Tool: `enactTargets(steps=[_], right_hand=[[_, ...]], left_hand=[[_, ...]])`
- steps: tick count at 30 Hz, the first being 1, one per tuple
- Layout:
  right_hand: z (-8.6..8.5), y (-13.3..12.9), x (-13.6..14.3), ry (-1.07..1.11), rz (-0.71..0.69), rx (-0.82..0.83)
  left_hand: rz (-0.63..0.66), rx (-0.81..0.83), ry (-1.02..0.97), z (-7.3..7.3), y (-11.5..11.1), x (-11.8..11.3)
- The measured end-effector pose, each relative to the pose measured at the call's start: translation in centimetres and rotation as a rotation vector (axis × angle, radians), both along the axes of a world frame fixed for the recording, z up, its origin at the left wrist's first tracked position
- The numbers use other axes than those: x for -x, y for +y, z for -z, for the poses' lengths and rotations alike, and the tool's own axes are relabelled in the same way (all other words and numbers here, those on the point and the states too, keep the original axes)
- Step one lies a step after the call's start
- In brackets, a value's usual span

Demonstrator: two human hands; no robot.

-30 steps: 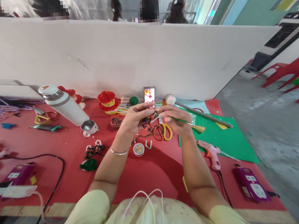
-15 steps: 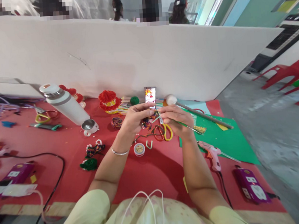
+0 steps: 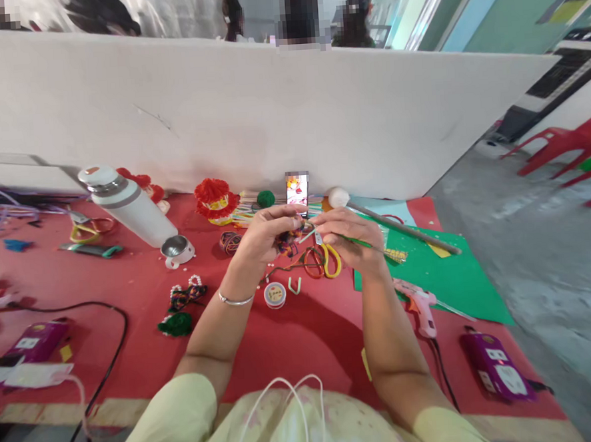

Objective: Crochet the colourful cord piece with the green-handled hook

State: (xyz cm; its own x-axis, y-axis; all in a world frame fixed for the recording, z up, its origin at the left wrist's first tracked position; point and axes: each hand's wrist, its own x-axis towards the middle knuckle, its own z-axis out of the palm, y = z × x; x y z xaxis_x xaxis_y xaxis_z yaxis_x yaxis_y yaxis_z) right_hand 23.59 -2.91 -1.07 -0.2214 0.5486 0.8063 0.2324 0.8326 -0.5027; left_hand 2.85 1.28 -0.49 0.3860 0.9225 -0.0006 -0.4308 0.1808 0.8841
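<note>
In the head view, the left hand pinches a bunch of dark multicoloured yarn, its fingers closed narrowly on the work, which sits just under the thumb. A second ago the bunch hung lower and apart from the fingertips; half a second ago it was up between both hands; now it is gathered against the left fingers. That suggests the person has taken a fresh grip to steady the piece for the next stitch, though the stitch itself is too small to make out.

The right hand holds a slim green-handled tool, fingers bent around it, near the left fingertips. A pale strip shows between the two hands; I cannot tell which hand has it.

Below the fingers, the scissors, a small round tub and a pale bent piece lie unmoved on the red desk. Just beyond the fingers stands the phone, also unchanged.
</note>
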Motion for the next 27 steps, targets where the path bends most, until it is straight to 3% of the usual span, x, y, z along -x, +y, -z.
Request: enactTargets(steps=[9,13,17,23,27], right_hand=[[-0.4,-0.6,-0.7,0.098,-0.156,0.192],[-0.4,-0.5,-1.0,0.049,-0.174,0.165],[-0.7,-0.7,-1.3,-0.047,-0.19,0.149],[-0.6,-0.9,-1.0,0.043,-0.194,0.191],[-0.9,-1.0,-1.0,-0.064,-0.172,0.115]], left_hand=[[0.263,-0.051,0.087,0.4,0.8,0.5],[0.349,-0.026,0.061,0.7,1.1,0.6],[0.373,0.0,0.072,0.7,1.3,1.0],[0.402,0.006,0.083,-0.1,0.9,1.0],[0.417,0.031,0.059,0.1,1.3,1.2]])
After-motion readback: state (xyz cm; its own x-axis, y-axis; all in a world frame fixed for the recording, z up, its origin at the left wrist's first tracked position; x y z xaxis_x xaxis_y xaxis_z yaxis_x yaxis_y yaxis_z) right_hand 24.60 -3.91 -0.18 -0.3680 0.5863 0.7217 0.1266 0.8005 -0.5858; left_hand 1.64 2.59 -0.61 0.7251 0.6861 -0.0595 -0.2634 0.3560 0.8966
